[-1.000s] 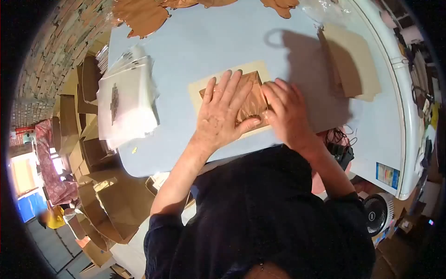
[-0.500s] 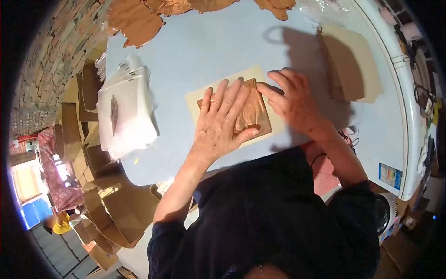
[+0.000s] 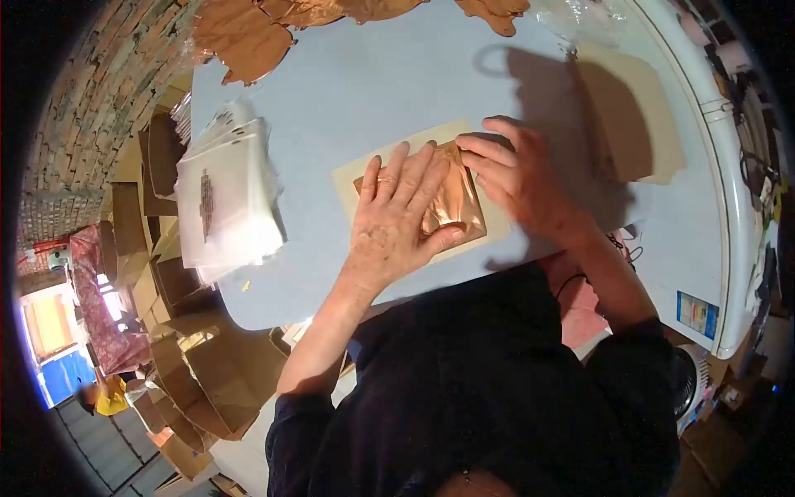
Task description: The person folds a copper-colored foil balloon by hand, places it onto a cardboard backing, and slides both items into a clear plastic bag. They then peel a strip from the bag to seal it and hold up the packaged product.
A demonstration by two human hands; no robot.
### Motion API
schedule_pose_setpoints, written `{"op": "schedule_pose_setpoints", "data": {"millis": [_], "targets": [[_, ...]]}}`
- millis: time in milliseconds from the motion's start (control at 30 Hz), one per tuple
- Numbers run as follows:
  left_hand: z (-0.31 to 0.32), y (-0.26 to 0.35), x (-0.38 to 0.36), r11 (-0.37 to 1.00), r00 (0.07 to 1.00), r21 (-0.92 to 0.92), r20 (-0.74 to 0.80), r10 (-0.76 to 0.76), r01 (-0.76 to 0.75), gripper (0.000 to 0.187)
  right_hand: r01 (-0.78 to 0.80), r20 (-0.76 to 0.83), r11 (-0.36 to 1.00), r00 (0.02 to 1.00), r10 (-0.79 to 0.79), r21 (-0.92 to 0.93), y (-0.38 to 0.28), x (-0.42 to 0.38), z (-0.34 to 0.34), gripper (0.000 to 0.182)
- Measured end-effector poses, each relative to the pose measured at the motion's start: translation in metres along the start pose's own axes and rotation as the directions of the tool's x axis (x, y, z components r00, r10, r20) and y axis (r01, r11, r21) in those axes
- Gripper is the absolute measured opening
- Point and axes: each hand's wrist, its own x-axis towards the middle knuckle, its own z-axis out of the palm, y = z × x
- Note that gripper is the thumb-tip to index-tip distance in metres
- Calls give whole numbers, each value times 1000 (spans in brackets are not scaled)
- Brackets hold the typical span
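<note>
A copper-coloured, shiny folded sheet (image 3: 465, 199), foil-like, lies on a beige card (image 3: 348, 184) near the table's front edge. My left hand (image 3: 391, 211) rests flat on the sheet, its fingers slightly spread and thumb out to the right; it hides much of the left half. At the upper right corner of the sheet, my right hand (image 3: 526, 178) touches with a fingertip. Its other fingers are bent and held apart; whether the thumb goes beneath the corner cannot be seen.
Clear plastic bags with print (image 3: 228, 199) lie stacked at left. Loose copper-coloured shiny pieces (image 3: 244, 41) cover the far edge. Beige cards (image 3: 625, 116) are piled at right, partly shadowed. Cardboard boxes (image 3: 224, 373) crowd the floor left of the table (image 3: 356, 83). A person in yellow (image 3: 110, 398) appears far left.
My right hand has shifted slightly down and inward, its fingers now closer to the sheet's upper right corner. My left hand stays flat on the sheet. The light on the sheet is brighter.
</note>
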Motion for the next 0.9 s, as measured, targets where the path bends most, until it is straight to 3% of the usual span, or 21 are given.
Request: {"op": "schedule_pose_setpoints", "data": {"millis": [233,433,633,900], "targets": [[1,-2,0,1000,1000,-16,-8,1,-1,91,-112,-100,971,986,136,211,15,22,15,18],[1,-2,0,1000,1000,-14,16,-10,10,93,-43,-44,972,998,55,231,15,33,16,19],[1,-2,0,1000,1000,-22,-15,-2,2,91,-126,-2,948,991,132,291,18,35,24,10],[4,-4,-2,1000,999,-6,-31,14,-14,89,-158,131,898,985,113,410,34,49,24,9]]}}
